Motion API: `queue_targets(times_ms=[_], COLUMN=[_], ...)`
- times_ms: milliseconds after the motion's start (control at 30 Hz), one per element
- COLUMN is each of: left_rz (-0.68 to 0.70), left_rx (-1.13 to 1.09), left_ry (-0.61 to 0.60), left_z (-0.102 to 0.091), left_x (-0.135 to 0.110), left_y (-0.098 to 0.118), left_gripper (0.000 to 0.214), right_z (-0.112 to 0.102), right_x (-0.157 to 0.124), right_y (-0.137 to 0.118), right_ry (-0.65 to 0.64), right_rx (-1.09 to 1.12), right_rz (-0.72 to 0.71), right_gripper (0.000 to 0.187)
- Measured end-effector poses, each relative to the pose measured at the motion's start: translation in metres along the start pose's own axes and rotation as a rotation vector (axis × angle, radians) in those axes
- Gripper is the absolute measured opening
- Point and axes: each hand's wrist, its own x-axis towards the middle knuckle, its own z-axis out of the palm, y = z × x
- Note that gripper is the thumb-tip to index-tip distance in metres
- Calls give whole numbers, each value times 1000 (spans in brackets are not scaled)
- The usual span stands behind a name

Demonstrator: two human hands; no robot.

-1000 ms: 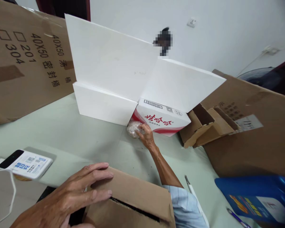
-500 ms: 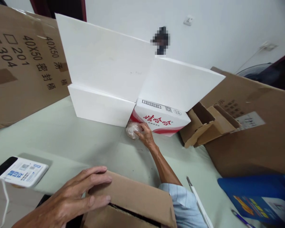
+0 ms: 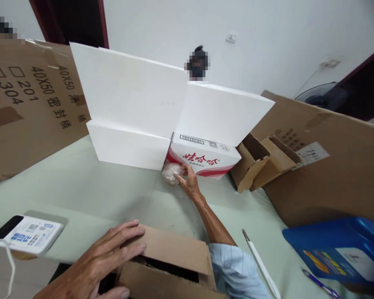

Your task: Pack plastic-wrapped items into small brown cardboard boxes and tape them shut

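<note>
My left hand (image 3: 107,255) lies flat with spread fingers on the top flap of a brown cardboard box (image 3: 174,259) at the near edge. My right arm, in a pale blue sleeve, stretches across the table. My right hand (image 3: 188,182) reaches a small clear plastic bag (image 3: 171,172) lying against a white and red printed carton (image 3: 205,160). The fingers touch the bag and curl round its right side. Tall white foam boards (image 3: 131,99) stand behind the bag and carton.
A large brown carton (image 3: 25,99) with printed numbers leans at the left. Another big carton (image 3: 327,166) with open flaps lies at the right. A phone with a label (image 3: 26,232), a white pen (image 3: 260,263), a blue packet (image 3: 339,249) and a purple pen (image 3: 319,284) lie on the pale green table (image 3: 90,191).
The view has shifted slightly. My left hand has slid a little back on the box flap, and the flap has opened more. My right hand stays at the plastic bag.
</note>
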Motion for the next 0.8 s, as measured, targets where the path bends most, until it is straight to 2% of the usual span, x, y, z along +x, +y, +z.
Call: queue_targets(times_ms=[167,267,400,567,800], left_rz=[17,28,30,33,85], left_rx=[3,-4,-8,-14,10], left_ry=[48,54,56,48,85], left_z=[-2,-3,-2,-2,0], left_x=[0,1,2,2,2], left_y=[4,4,2,-1,-5], left_gripper=[75,76,77,75,67], right_z=[-19,-21,-10,-1,2], right_x=[-18,-28,-27,-7,7], right_y=[-17,-31,-37,-20,3], right_ry=[92,35,-75,-162,-261], right_rx=[-123,-185,-244,-291,-299], right_rz=[-153,-272,-384,-394,-311], right_gripper=[23,20,22,33,58])
